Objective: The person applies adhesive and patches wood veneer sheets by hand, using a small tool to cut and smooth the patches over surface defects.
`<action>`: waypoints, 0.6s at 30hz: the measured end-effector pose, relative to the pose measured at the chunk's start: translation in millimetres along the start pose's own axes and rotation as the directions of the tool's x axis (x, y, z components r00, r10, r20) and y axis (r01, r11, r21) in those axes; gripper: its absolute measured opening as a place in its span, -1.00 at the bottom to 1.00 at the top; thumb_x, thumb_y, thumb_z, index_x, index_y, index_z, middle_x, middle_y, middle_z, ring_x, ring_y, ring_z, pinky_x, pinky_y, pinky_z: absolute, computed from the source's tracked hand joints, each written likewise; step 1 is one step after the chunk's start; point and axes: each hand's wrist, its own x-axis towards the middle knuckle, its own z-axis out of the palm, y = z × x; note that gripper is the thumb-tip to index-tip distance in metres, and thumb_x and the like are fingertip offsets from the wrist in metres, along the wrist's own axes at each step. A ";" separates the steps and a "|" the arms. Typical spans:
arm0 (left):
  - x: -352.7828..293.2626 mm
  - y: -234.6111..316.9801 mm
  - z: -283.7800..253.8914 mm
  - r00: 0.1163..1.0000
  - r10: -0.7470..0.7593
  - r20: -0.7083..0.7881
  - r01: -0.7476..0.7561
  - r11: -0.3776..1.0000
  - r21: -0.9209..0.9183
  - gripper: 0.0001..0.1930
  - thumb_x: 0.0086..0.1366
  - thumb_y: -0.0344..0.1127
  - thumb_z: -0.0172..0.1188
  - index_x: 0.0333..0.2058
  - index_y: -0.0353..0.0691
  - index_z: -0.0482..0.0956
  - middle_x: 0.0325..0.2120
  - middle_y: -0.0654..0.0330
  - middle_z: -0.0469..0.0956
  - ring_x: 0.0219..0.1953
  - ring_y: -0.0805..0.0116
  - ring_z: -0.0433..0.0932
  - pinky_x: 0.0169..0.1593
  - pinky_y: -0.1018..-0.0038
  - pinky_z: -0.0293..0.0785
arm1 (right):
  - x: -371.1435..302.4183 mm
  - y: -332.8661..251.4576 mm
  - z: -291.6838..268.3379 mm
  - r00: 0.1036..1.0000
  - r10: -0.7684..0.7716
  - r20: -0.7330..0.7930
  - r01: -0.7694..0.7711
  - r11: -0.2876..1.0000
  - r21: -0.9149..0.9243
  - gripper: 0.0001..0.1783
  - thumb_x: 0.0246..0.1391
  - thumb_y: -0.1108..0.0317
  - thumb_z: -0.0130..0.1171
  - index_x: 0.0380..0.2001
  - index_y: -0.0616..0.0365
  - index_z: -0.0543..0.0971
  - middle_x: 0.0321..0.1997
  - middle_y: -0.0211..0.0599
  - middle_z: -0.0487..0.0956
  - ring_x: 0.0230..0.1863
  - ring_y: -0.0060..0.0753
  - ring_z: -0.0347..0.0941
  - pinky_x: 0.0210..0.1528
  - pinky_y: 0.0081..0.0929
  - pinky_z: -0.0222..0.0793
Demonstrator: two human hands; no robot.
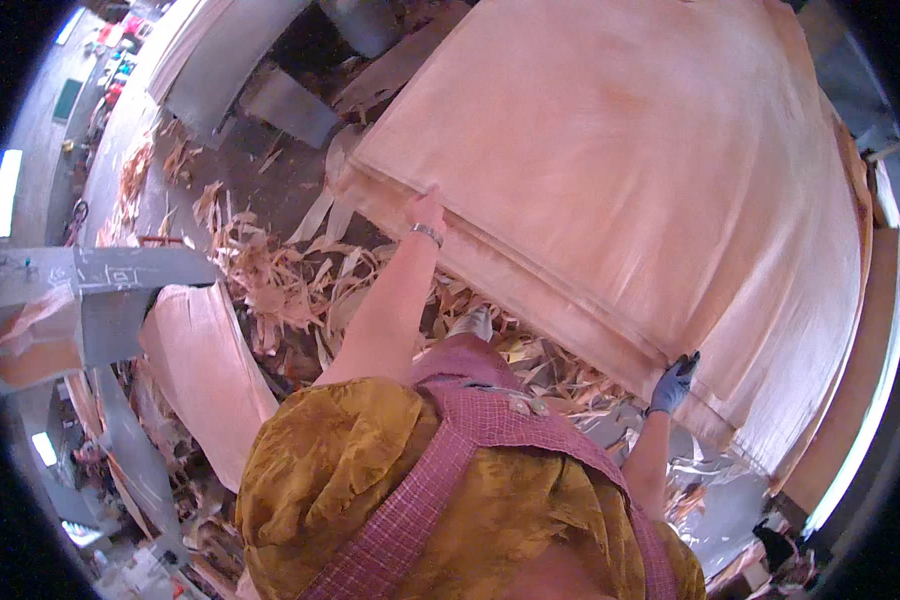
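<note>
A broad stack of thin, pale pinkish-tan wood veneer sheets [610,160] lies in front of me, its layered near edge running from upper left to lower right. My left hand [427,212], bare with a band at the wrist, is closed on the edge of the top veneer sheet near the stack's left corner. Farther right along that edge, my right hand [674,385] wears a blue-grey glove with dark fingertips. It is closed on the sheet's edge too, and the fingers under the edge are hidden.
Curled veneer scraps [280,285] litter the floor between me and the stack. On my left, a veneer piece [205,360] hangs beside a grey metal beam [150,268] with chalk marks. Grey metal parts [290,105] stand beyond the stack's left corner. A tan board [855,380] borders the right side.
</note>
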 end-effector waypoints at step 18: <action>81.5 -30.8 -23.8 0.997 0.070 0.023 -0.074 0.953 0.294 -0.61 0.20 -0.16 0.18 -0.19 -0.45 0.52 -0.27 0.00 0.59 -0.30 0.19 0.55 -0.24 0.29 0.50 | -16.7 19.4 24.9 0.994 0.029 -0.105 -0.010 0.985 0.175 -0.44 0.30 0.20 -0.03 0.27 0.27 0.26 0.24 -0.09 0.41 0.14 -0.26 0.40 0.20 -0.43 0.26</action>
